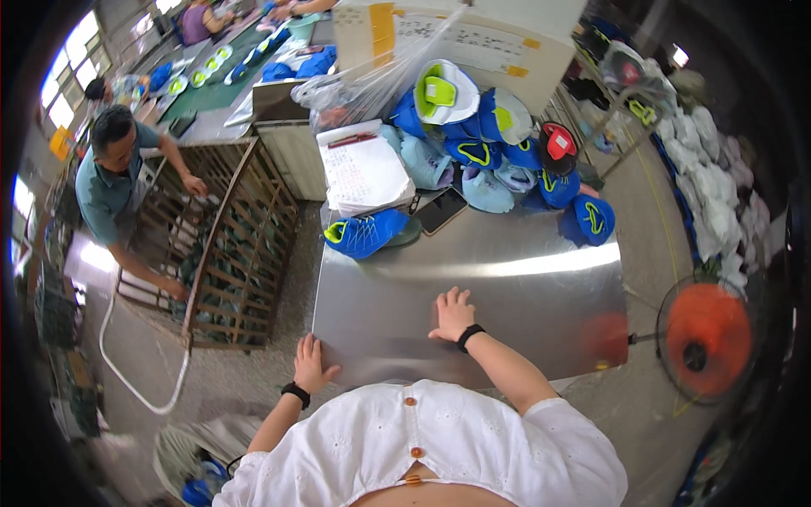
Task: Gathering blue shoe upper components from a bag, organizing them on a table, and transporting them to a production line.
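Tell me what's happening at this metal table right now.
A person in a white top stands at a steel table with both hands flat and empty: the left hand at its near left corner, the right hand on the bare surface. A blue shoe lies further back beside a phone, with a pile of blue shoe parts behind. To the left, another person reaches into a wooden crate.

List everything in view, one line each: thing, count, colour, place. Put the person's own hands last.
metal table: one, silver, centre
shoe: one, blue with green trim, table's far left
shoe uppers: a heap, blue, pale blue and green, table's far side
phone: one, black, beside the shoe
paper pad: one, white, behind the shoe
wooden crate: one, brown, left of table
co-worker: one, teal shirt, reaching into crate
fan: one, orange, right
left hand: flat on table's near left corner
right hand: flat on table
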`<state>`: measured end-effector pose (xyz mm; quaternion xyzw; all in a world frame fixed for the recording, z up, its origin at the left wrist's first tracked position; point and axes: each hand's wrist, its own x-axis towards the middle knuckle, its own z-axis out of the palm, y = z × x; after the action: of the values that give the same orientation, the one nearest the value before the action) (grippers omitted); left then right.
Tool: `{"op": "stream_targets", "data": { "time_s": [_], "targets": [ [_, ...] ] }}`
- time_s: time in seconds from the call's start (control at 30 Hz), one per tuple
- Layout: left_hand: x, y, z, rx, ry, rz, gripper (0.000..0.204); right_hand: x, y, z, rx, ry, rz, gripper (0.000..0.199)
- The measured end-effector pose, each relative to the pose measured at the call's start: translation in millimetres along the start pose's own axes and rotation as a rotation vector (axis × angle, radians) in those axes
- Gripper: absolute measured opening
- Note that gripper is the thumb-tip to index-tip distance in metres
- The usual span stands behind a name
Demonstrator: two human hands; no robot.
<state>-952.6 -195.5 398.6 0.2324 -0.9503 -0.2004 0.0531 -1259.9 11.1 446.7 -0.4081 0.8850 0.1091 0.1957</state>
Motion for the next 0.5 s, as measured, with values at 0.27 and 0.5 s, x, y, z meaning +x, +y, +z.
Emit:
{"op": "stream_targets", "data": {
  "time_s": [0.27, 0.5],
  "targets": [
    [-12.9, 51.1, 4.6, 0.114, -0.317, -0.401, 0.115, 68.4, -25.6, 6.5, -0.527, -0.247, -0.404, 0.038],
    [-16.5, 53.2, -3.9, 0.100, -0.322, -0.413, 0.104, 95.9, 2.6, -85.9, 0.058, -0.053, -0.496, 0.018]
  ]
}}
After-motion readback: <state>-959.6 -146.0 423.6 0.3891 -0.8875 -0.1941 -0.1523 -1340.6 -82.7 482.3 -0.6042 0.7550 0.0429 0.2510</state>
